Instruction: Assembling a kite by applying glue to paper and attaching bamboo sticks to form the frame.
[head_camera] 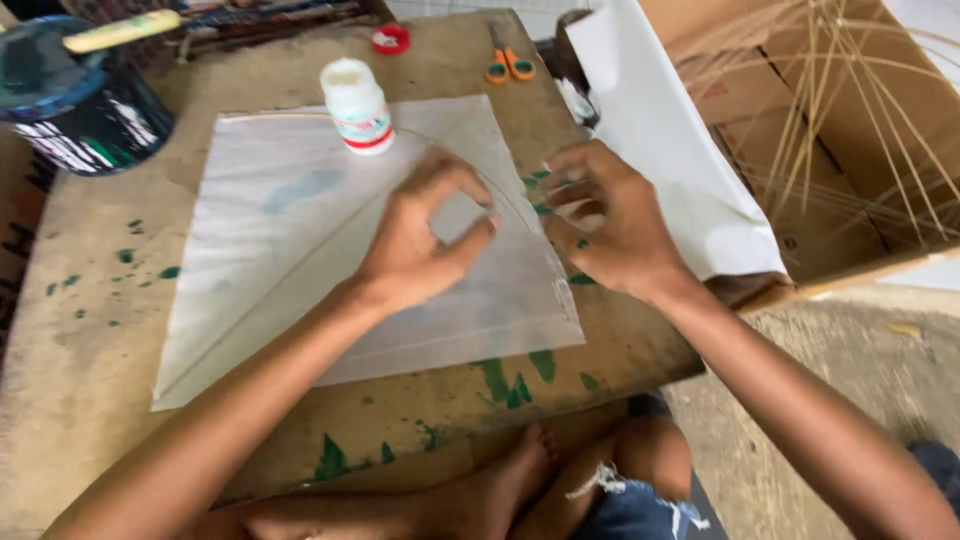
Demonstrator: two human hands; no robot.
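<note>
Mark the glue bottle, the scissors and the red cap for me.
glue bottle [356, 105], head view, on the middle of its white body.
scissors [509, 66], head view, on the orange handles.
red cap [390, 39], head view, on its centre, lying on the board's far edge.

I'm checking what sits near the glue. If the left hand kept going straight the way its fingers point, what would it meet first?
Probably the right hand. The left hand rests on the white paper sheet, its fingers aimed right toward the sheet's edge, where the right hand's fingers pinch. The glue bottle stands off that line, farther up.
</note>
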